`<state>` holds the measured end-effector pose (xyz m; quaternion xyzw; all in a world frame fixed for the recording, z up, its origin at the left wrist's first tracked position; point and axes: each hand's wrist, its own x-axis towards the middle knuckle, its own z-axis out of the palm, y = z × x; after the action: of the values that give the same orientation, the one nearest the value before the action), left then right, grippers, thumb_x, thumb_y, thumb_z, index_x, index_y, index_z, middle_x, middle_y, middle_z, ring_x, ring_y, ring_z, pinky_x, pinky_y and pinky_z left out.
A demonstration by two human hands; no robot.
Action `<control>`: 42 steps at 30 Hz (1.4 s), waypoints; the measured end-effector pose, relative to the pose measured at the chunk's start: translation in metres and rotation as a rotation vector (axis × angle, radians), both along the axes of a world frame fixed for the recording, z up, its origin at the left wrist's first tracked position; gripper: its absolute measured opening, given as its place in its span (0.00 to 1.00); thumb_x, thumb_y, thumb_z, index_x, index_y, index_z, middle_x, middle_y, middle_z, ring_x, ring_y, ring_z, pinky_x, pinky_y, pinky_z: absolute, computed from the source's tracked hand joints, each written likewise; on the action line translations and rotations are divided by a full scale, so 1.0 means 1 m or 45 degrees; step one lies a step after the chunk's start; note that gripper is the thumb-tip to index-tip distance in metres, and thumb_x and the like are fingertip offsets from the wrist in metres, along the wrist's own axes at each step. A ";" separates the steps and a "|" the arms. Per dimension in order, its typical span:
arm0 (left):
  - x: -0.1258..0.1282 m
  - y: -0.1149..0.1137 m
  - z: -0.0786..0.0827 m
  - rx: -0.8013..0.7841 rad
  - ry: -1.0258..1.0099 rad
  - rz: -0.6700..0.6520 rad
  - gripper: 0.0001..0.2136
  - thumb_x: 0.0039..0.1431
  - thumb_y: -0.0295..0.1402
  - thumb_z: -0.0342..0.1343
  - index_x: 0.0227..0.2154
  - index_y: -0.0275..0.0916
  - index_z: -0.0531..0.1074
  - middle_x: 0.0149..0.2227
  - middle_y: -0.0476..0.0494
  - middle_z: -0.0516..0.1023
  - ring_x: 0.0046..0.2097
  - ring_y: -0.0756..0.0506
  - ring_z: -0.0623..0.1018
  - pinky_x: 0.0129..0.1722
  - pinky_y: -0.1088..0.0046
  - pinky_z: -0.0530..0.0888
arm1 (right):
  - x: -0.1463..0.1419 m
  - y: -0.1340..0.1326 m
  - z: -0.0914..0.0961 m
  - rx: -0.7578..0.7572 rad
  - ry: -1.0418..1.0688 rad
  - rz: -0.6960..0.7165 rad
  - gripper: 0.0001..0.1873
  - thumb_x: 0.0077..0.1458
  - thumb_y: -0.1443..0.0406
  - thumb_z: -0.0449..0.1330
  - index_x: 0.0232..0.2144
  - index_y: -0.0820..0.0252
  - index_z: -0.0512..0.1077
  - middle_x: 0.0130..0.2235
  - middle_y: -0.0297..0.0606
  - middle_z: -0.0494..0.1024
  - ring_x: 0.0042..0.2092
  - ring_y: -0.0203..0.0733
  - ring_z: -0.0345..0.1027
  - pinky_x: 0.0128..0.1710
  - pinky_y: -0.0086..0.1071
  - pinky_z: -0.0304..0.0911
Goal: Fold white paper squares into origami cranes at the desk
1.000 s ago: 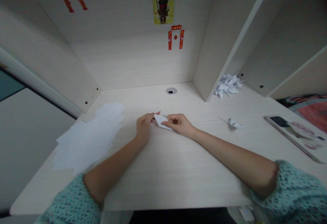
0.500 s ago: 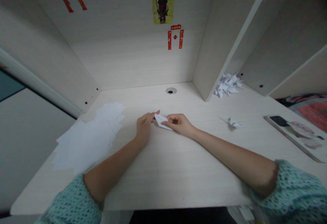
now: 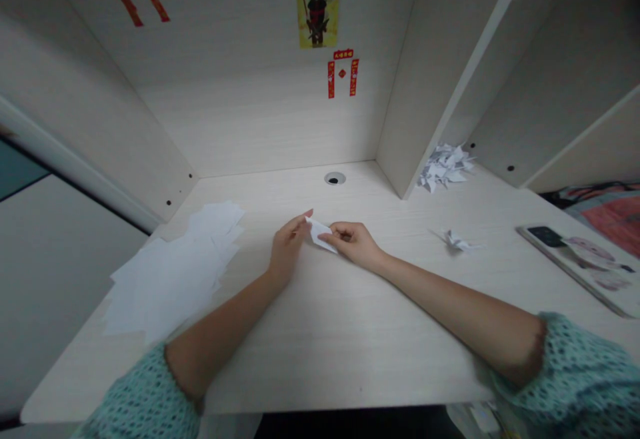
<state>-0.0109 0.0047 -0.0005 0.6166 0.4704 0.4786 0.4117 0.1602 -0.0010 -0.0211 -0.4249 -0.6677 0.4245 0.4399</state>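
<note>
A small folded white paper [image 3: 320, 233] lies between my two hands at the middle of the pale wooden desk [image 3: 330, 345]. My left hand [image 3: 287, 247] touches its left end with fingers held together and stretched toward it. My right hand [image 3: 353, 242] pinches its right side, fingers curled. Both forearms are bare, with teal patterned sleeves pushed up near the desk's front edge.
A spread of loose white sheets [image 3: 170, 269] covers the desk's left side. One folded paper crane [image 3: 457, 241] sits to the right, and a heap of several cranes [image 3: 445, 166] lies in the shelf nook. A phone on a printed flat item [image 3: 575, 255] rests far right. A cable hole [image 3: 335, 177] is at the back.
My left hand's fingers have straightened and shifted slightly right and up along the paper. The paper has tilted a little. My right hand has barely moved.
</note>
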 end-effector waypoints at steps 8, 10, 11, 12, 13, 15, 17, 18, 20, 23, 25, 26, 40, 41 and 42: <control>0.002 -0.002 -0.005 0.181 0.332 -0.066 0.11 0.49 0.42 0.60 0.31 0.41 0.78 0.31 0.48 0.79 0.31 0.49 0.72 0.34 0.74 0.66 | 0.002 0.004 -0.007 0.052 -0.028 0.025 0.18 0.53 0.53 0.56 0.25 0.63 0.72 0.20 0.29 0.59 0.23 0.31 0.50 0.22 0.26 0.47; 0.002 -0.002 -0.005 0.189 0.330 -0.057 0.10 0.49 0.41 0.61 0.30 0.40 0.78 0.31 0.48 0.79 0.31 0.49 0.72 0.32 0.75 0.66 | 0.003 0.004 -0.010 0.087 -0.057 0.002 0.17 0.53 0.54 0.57 0.27 0.63 0.74 0.19 0.28 0.60 0.22 0.31 0.51 0.23 0.26 0.48; 0.002 -0.001 -0.005 0.194 0.326 -0.058 0.10 0.49 0.41 0.61 0.30 0.40 0.78 0.31 0.48 0.79 0.31 0.49 0.72 0.32 0.75 0.66 | 0.003 0.004 -0.010 0.106 -0.072 -0.012 0.16 0.53 0.55 0.57 0.29 0.63 0.74 0.20 0.28 0.61 0.22 0.31 0.51 0.23 0.26 0.49; 0.002 -0.001 -0.005 0.196 0.317 -0.064 0.10 0.49 0.41 0.61 0.30 0.40 0.78 0.32 0.48 0.80 0.32 0.49 0.73 0.32 0.75 0.66 | 0.003 0.004 -0.010 0.128 -0.089 -0.024 0.16 0.53 0.56 0.57 0.30 0.63 0.75 0.20 0.29 0.62 0.22 0.31 0.52 0.23 0.26 0.49; 0.002 -0.002 -0.004 0.191 0.305 -0.072 0.10 0.49 0.40 0.61 0.30 0.40 0.78 0.32 0.48 0.80 0.32 0.49 0.73 0.32 0.75 0.66 | 0.003 0.003 -0.009 0.154 -0.109 -0.031 0.15 0.53 0.56 0.57 0.31 0.62 0.75 0.20 0.29 0.63 0.23 0.31 0.53 0.24 0.26 0.50; 0.003 -0.002 -0.003 0.166 0.279 -0.075 0.09 0.48 0.40 0.61 0.30 0.41 0.78 0.34 0.48 0.80 0.32 0.49 0.73 0.32 0.75 0.66 | 0.002 0.001 -0.005 0.216 -0.163 -0.028 0.13 0.54 0.58 0.56 0.31 0.62 0.74 0.21 0.30 0.65 0.23 0.32 0.56 0.24 0.26 0.51; 0.003 -0.002 -0.003 0.133 0.245 -0.057 0.09 0.48 0.40 0.61 0.29 0.40 0.78 0.32 0.48 0.80 0.32 0.49 0.73 0.32 0.74 0.67 | 0.002 -0.003 0.000 0.295 -0.235 -0.017 0.12 0.55 0.59 0.55 0.31 0.61 0.73 0.22 0.30 0.66 0.24 0.32 0.57 0.25 0.26 0.52; 0.002 -0.001 -0.003 0.115 0.224 -0.044 0.09 0.48 0.40 0.61 0.27 0.40 0.78 0.31 0.48 0.80 0.31 0.49 0.73 0.32 0.74 0.67 | 0.002 -0.004 0.003 0.335 -0.275 -0.015 0.12 0.55 0.59 0.55 0.31 0.61 0.73 0.22 0.30 0.66 0.24 0.32 0.58 0.25 0.26 0.52; 0.001 -0.001 -0.004 0.094 0.186 -0.028 0.10 0.48 0.40 0.60 0.24 0.38 0.77 0.27 0.48 0.78 0.30 0.49 0.73 0.31 0.74 0.66 | 0.001 -0.007 0.007 0.389 -0.344 -0.012 0.11 0.56 0.60 0.54 0.31 0.60 0.72 0.22 0.30 0.65 0.24 0.32 0.57 0.26 0.26 0.52; 0.001 0.000 -0.006 0.111 0.159 0.000 0.10 0.47 0.40 0.61 0.21 0.37 0.76 0.25 0.48 0.75 0.28 0.50 0.72 0.29 0.74 0.65 | 0.000 -0.008 0.009 0.411 -0.378 -0.009 0.10 0.56 0.60 0.55 0.26 0.60 0.68 0.22 0.29 0.63 0.24 0.31 0.56 0.25 0.26 0.50; 0.001 0.000 -0.006 0.129 0.138 0.026 0.11 0.47 0.39 0.61 0.20 0.37 0.75 0.24 0.48 0.74 0.28 0.50 0.71 0.29 0.74 0.65 | -0.001 -0.007 0.009 0.400 -0.366 -0.016 0.12 0.55 0.60 0.55 0.23 0.60 0.65 0.21 0.29 0.61 0.24 0.31 0.55 0.25 0.26 0.50; 0.001 0.000 -0.006 0.127 0.123 0.038 0.11 0.47 0.40 0.61 0.19 0.37 0.75 0.24 0.49 0.74 0.27 0.50 0.70 0.29 0.74 0.64 | -0.001 -0.006 0.008 0.389 -0.356 -0.018 0.13 0.55 0.59 0.55 0.22 0.60 0.63 0.21 0.28 0.60 0.23 0.31 0.54 0.25 0.26 0.50; 0.002 0.000 0.000 -0.015 -0.085 0.085 0.13 0.51 0.42 0.59 0.19 0.37 0.76 0.22 0.50 0.73 0.30 0.49 0.73 0.33 0.73 0.65 | 0.000 -0.004 0.005 0.217 -0.202 0.079 0.15 0.55 0.56 0.55 0.24 0.61 0.66 0.21 0.29 0.60 0.24 0.31 0.53 0.23 0.25 0.48; 0.002 0.000 0.000 -0.017 -0.094 0.092 0.13 0.50 0.41 0.59 0.20 0.37 0.76 0.23 0.50 0.73 0.30 0.49 0.73 0.34 0.73 0.65 | 0.000 -0.004 0.004 0.204 -0.189 0.081 0.16 0.55 0.56 0.55 0.23 0.61 0.65 0.21 0.29 0.60 0.23 0.31 0.52 0.23 0.26 0.48; 0.002 -0.001 0.001 -0.020 -0.106 0.093 0.12 0.50 0.41 0.59 0.21 0.37 0.77 0.23 0.49 0.74 0.31 0.49 0.73 0.34 0.73 0.65 | 0.000 -0.003 0.004 0.194 -0.179 0.082 0.17 0.55 0.55 0.55 0.22 0.61 0.65 0.21 0.28 0.59 0.23 0.31 0.51 0.23 0.26 0.47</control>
<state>-0.0092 0.0040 0.0004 0.5752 0.4788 0.5149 0.4179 0.1597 -0.0043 -0.0172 -0.3973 -0.7406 0.3555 0.4090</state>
